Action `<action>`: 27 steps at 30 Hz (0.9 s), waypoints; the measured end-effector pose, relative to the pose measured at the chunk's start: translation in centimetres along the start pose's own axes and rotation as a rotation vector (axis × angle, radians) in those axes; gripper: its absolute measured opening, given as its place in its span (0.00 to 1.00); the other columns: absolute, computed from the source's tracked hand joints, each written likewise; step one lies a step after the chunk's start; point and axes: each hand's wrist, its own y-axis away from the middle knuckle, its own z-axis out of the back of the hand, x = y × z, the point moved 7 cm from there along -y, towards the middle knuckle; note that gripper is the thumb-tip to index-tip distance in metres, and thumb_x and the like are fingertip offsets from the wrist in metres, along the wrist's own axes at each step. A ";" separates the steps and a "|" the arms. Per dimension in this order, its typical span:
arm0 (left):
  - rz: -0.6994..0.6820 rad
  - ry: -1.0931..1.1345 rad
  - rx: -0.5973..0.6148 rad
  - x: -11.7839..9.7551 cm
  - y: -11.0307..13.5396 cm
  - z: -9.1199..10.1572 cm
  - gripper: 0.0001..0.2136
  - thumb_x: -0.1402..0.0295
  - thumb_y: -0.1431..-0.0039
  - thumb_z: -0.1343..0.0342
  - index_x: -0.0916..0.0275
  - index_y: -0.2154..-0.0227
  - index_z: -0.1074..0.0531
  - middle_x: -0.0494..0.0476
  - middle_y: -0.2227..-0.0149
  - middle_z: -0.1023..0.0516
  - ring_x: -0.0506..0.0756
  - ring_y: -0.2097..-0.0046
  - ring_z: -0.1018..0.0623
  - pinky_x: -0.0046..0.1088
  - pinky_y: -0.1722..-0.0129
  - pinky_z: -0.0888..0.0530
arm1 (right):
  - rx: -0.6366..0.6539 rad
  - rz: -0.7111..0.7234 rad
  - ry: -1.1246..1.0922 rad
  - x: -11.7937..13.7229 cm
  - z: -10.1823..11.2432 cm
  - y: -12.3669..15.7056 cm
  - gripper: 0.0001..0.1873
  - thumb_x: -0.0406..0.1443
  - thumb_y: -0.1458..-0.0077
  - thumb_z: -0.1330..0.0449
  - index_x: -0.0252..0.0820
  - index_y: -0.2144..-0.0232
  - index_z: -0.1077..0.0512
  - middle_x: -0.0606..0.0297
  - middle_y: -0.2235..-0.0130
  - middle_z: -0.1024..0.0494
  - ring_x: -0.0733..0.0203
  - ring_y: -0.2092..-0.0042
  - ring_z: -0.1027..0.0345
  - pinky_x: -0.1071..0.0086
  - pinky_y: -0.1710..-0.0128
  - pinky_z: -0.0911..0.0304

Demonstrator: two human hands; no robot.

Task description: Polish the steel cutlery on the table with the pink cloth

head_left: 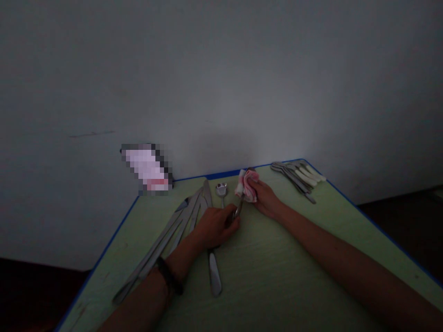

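Observation:
My left hand (216, 226) is closed around the handle of a metal piece of cutlery (238, 207), over the middle of the table. The upper part of that piece runs into a crumpled pink-and-white cloth (247, 186), so its kind is hidden. My right hand (265, 196) pinches the cloth around it. Just beyond my left hand lies a spoon (221, 190) with its shiny bowl toward the wall. Several long table knives (173, 226) are fanned out to the left, partly under my left forearm. One knife's end (214, 274) shows below my left hand.
On the right of the green table (277, 286) lies a group of cutlery (294, 177), some pieces with pale handles. A phone-like object with a blurred screen (145, 166) leans against the wall (221, 83) at the back left. Blue edging borders the tabletop. The light is dim.

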 end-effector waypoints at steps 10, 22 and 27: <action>0.011 -0.005 0.007 0.1 0.0 -0.1 0.08 0.63 0.41 0.57 0.61 0.71 0.38 0.47 0.80 0.34 0.48 0.78 0.33 0.24 0.76 0.42 | -0.004 -0.002 -0.027 -0.2 0.1 -0.3 0.12 0.39 0.55 0.37 0.39 0.67 0.29 0.67 0.70 0.24 0.67 0.70 0.33 0.72 0.67 0.38; -0.029 -0.018 0.002 0.0 0.0 -0.2 0.11 0.62 0.39 0.59 0.61 0.73 0.38 0.47 0.81 0.34 0.49 0.78 0.33 0.24 0.77 0.43 | 0.018 -0.027 -0.022 -0.5 0.3 -0.5 0.13 0.39 0.55 0.37 0.38 0.66 0.28 0.67 0.70 0.24 0.67 0.70 0.33 0.71 0.66 0.37; -0.013 -0.024 0.000 0.3 0.0 -0.3 0.08 0.64 0.41 0.56 0.61 0.73 0.38 0.48 0.80 0.33 0.49 0.78 0.32 0.24 0.77 0.43 | 0.029 -0.032 -0.011 -0.5 0.0 -0.4 0.13 0.39 0.54 0.37 0.38 0.66 0.28 0.66 0.69 0.24 0.66 0.70 0.33 0.70 0.66 0.37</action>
